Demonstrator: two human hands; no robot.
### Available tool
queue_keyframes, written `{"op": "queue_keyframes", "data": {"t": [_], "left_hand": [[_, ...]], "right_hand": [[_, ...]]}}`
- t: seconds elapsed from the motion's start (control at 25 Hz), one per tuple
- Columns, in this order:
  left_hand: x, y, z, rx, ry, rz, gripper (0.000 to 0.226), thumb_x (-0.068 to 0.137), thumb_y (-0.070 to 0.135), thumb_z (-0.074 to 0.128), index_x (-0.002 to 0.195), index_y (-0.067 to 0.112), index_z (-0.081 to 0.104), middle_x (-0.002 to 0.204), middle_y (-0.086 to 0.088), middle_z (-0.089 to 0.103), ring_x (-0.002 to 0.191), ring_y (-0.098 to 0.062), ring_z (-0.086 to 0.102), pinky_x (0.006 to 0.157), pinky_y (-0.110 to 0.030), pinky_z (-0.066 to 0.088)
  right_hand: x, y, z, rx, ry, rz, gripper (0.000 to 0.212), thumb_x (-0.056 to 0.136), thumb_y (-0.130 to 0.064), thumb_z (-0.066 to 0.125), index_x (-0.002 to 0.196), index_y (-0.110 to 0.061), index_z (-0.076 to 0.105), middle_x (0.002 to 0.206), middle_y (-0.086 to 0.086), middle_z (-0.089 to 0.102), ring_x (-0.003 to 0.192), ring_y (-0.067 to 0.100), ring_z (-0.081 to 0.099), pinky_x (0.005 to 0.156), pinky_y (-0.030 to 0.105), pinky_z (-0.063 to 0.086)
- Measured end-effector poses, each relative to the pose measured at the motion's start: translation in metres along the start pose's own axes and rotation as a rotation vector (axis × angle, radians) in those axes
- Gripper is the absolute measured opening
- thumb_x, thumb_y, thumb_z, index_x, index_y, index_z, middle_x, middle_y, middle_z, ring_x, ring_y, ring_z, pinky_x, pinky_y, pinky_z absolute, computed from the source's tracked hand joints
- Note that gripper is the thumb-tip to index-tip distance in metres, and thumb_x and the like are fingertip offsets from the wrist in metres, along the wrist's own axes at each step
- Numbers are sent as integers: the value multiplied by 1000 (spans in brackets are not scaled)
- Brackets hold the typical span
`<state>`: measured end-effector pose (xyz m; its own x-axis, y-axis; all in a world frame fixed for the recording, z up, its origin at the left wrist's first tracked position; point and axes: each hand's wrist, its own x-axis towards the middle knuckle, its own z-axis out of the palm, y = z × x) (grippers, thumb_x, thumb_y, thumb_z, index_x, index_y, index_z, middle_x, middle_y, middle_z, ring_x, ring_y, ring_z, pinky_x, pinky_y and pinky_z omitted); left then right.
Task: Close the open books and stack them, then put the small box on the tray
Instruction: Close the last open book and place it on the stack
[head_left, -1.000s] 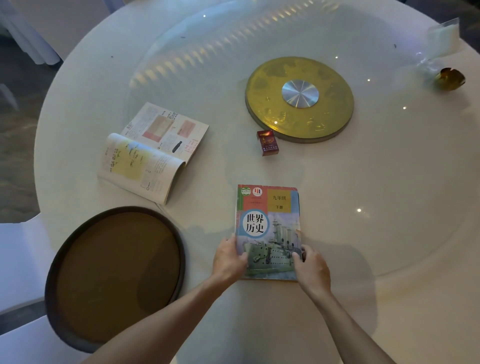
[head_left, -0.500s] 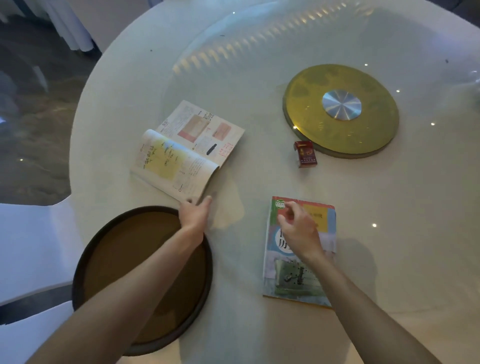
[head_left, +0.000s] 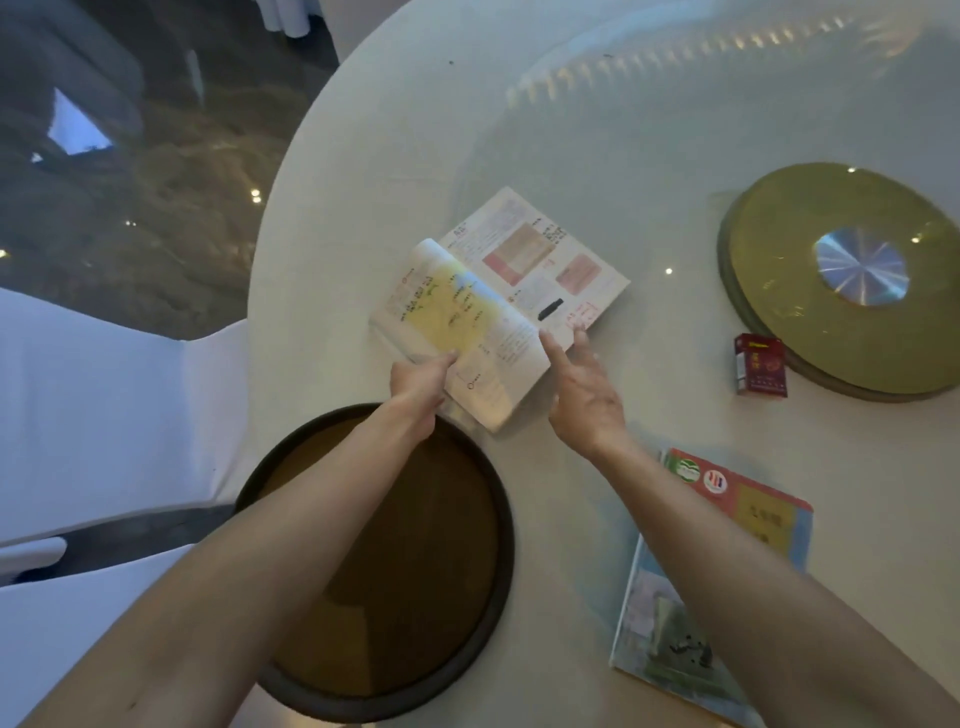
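An open book (head_left: 498, 296) lies on the white round table, its left page yellow, its right page with pink pictures. My left hand (head_left: 421, 387) grips the near left corner of its raised left half. My right hand (head_left: 584, 395) is open, fingers spread, its fingertips at the book's near right edge. A closed book (head_left: 748, 525) with a colourful cover lies at the lower right, partly hidden by my right forearm. The small red box (head_left: 759, 365) stands beside the gold disc. The round dark tray (head_left: 447, 623) sits near me, under my left forearm.
A gold turntable disc (head_left: 810, 332) with a silver hub lies at the right on the table (head_left: 395, 156). White chair covers (head_left: 104, 415) stand at the left, close to the table's edge. Dark floor shows beyond.
My right hand left the closed book and reached over to the open book. My left hand moved up from the tray's rim and took hold of the open book's left half. The view shifted left.
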<state>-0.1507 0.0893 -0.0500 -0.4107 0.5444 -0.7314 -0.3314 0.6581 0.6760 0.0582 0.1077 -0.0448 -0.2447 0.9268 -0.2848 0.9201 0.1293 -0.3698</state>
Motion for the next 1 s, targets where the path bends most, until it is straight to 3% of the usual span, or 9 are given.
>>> {"op": "queue_keyframes", "data": {"t": [0.08, 0.16, 0.32, 0.44, 0.64, 0.72, 0.84, 0.92, 1.0], "left_hand": [[4, -1, 2, -29, -19, -33, 18, 87, 20, 75, 102, 15, 67, 107, -5, 75, 92, -18, 71, 69, -27, 56], [6, -3, 0, -65, -22, -67, 16, 86, 18, 76, 99, 15, 68, 104, -6, 75, 87, -17, 70, 68, -27, 55], [3, -8, -3, -76, -34, -82, 19, 87, 18, 74, 103, 9, 72, 102, -7, 77, 86, -19, 68, 66, -29, 50], [-10, -9, 4, -77, -92, 7, 28, 86, 24, 76, 111, 13, 70, 104, -6, 77, 91, -18, 68, 70, -27, 51], [-42, -4, 35, -43, -225, 155, 47, 82, 29, 81, 122, 10, 64, 111, -6, 75, 104, -22, 72, 88, -36, 58], [-59, -9, 50, 42, -244, 182, 52, 81, 39, 80, 123, 14, 62, 112, -2, 72, 101, -15, 70, 78, -27, 57], [-80, -29, 61, 118, -210, 144, 64, 78, 58, 75, 125, 19, 55, 111, 1, 67, 89, -7, 67, 59, -14, 48], [-85, -45, 61, 146, -164, 135, 85, 68, 74, 71, 130, 19, 53, 118, -3, 64, 97, -14, 68, 62, -19, 50], [-88, -57, 60, 139, -133, 112, 89, 68, 77, 68, 132, 17, 53, 121, -5, 64, 103, -18, 68, 65, -22, 52]], "right_hand": [[9, 4, 4, -203, 25, -100, 85, 93, -4, 55, 162, -31, 14, 173, 6, 8, 158, 28, 15, 118, 44, 34], [15, 2, 6, -198, 48, -148, 70, 98, -11, 52, 161, -24, 25, 169, 5, 27, 154, 28, 29, 118, 43, 34], [6, -7, 0, -37, 197, -171, 40, 99, -12, 46, 138, -20, 55, 124, 6, 70, 105, 32, 68, 83, 47, 57], [-14, 1, -2, 193, 209, -52, 25, 98, -16, 46, 116, -23, 63, 96, 2, 74, 80, 25, 69, 68, 45, 58], [-66, 20, 17, 826, 147, 378, 20, 91, -11, 61, 105, -21, 71, 98, 0, 78, 82, 17, 76, 74, 49, 64], [-85, 27, 26, 1015, 149, 520, 15, 93, -6, 62, 101, -15, 70, 100, 8, 78, 79, 23, 78, 72, 52, 65], [-107, 32, 30, 1164, 113, 626, 16, 96, -2, 60, 107, -8, 70, 101, 14, 79, 77, 29, 79, 68, 44, 65], [-113, 35, 31, 1232, 104, 678, 18, 96, -2, 60, 108, -8, 72, 96, 13, 80, 77, 32, 79, 68, 44, 65], [-114, 38, 32, 1247, 92, 719, 17, 95, -1, 59, 104, -6, 73, 94, 13, 81, 78, 33, 79, 71, 47, 66]]}}
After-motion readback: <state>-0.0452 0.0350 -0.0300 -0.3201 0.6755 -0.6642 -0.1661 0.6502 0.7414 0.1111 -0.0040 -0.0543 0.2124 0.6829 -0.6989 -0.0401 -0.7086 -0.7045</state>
